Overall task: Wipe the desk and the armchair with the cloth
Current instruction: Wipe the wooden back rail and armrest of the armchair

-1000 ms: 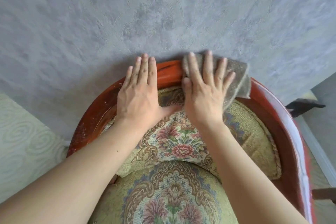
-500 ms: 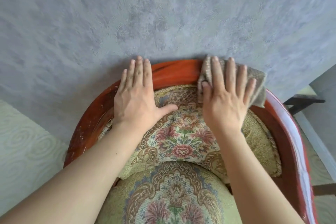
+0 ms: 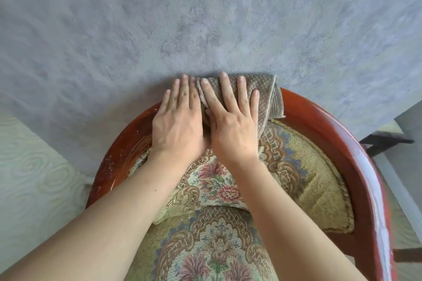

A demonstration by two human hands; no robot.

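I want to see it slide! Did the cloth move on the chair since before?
Yes. The cloth, pressed under the right hand, slid left along the red wooden rim of the armchair, ending beside the left hand.

My left hand [image 3: 178, 121] and right hand [image 3: 230, 121] are lying side by side at the middle of the frame, with barely a gap between them. The wall [image 3: 205, 18] is closing off everything above my fingertips. The chair's red wooden rim [image 3: 324, 116] is curving away bare toward the right of the frame, and the floral cushion [image 3: 308, 178] below it is lying uncovered.
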